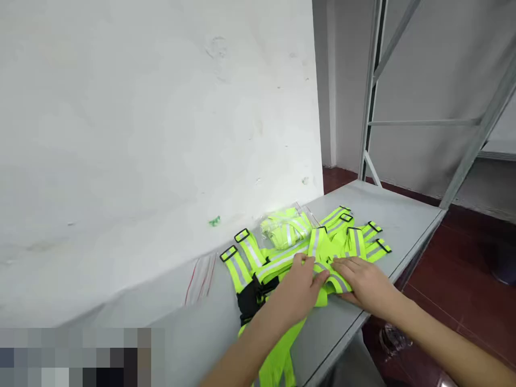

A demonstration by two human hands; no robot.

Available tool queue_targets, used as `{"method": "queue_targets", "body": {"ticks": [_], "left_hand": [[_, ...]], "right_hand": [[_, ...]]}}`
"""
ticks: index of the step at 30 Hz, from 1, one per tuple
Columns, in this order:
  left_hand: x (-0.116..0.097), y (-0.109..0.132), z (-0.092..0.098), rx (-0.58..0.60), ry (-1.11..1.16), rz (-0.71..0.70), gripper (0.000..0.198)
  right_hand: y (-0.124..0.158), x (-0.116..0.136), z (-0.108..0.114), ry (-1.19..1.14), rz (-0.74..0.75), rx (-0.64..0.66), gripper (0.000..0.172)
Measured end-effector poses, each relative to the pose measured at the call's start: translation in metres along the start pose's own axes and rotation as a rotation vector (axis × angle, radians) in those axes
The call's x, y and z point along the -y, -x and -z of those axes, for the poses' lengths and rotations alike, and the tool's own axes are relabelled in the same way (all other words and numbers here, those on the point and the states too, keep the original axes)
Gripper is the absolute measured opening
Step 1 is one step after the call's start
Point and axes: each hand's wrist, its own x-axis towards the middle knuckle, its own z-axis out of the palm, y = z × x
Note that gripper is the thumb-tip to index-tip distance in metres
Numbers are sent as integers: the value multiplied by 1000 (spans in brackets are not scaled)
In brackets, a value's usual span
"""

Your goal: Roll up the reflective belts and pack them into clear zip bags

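A: Background and surface?
B: One white wall point(161, 134), scuffed, with a green mark point(214, 221) low down; one grey tabletop point(193, 344), edged at the right by a metal frame point(423, 123); dark red floor point(475, 258) beyond.

A: Principal item?
B: Reflective straps point(318, 244), yellow-green with pale stripes, laid in an overlapping heap at the right of the tabletop. Black buckles point(242, 235) are fitted at several ends; a black section point(249, 298) is seen at the heap's left, and further yellow-green lengths are trailed toward the near edge.

A: Hands?
B: Both are set on the heap. By the right hand point(365, 277), a curved strap is held, fingers above. The left hand point(296, 285) is kept narrow, thumb and fingers at a strap; whether it is gripped cannot be told.

A: Also listed?
B: One clear bag point(286, 228), filled with yellow-green material, placed just beyond the heap; clear plastic with red lines point(201, 279), laid flat to the left.
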Motion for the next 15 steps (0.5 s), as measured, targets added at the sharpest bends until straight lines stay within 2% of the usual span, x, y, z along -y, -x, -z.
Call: {"method": "queue_targets", "body": {"ticks": [3,5,6,8,11,13,15], "left_hand": [[-8,16,-1,5,-229,-91,80],[-8,17,-3,-19,-365,-198,82],[-7,14,-3,-41,-421,-260,76],[-5,4,-3,-78,-416,-303,54],[-7,-13,4,-120,-227,-221,25],[-13,-20,10,-151,-46,-149,24],[-20,-24,15,-115,194,-117,23]], "right_hand": [[-6,-12,9,-149,-122,288,45],[-12,-18,13,-252,-198,397,43],[-17,-20,16,-303,-231,421,43],[-28,-23,23,-397,-285,414,44],[-45,-24,38,-500,-391,315,55],[-52,-22,45,-476,-426,227,54],[-53,-19,46,-326,-356,79,50]]}}
